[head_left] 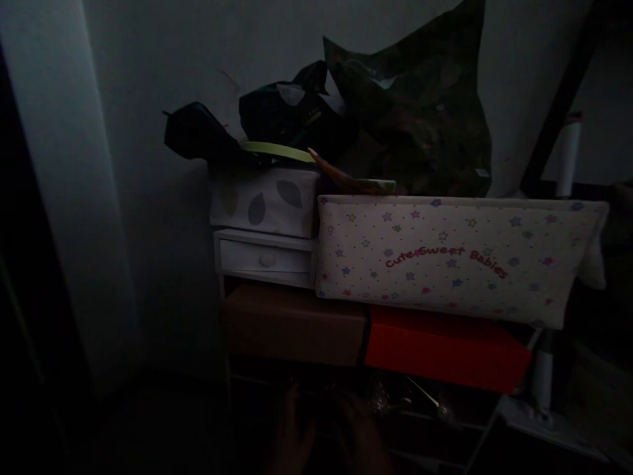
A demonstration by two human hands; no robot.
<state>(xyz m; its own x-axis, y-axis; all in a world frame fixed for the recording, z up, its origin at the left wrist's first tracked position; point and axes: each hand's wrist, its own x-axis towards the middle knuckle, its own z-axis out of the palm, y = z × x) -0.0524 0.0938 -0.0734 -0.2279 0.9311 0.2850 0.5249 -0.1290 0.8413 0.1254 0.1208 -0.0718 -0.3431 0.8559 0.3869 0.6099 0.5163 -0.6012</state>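
Black gloom half-swallows the left hand (293, 432) and right hand (360, 435), side by side just below the brown box (297, 333); from here I can't tell how far either opens or whether it holds anything. The red box (445, 353) sits right of the brown one. Above, a star-printed case (445, 284); behind, a dark green bag (430, 125) and pale wall (163, 53).

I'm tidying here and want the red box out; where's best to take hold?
Probably the red box's lower front edge, coming from the front: that face is uncovered, while the starred case hides part of its top and the brown box crowds its left side. It's too dark to judge finger room underneath.
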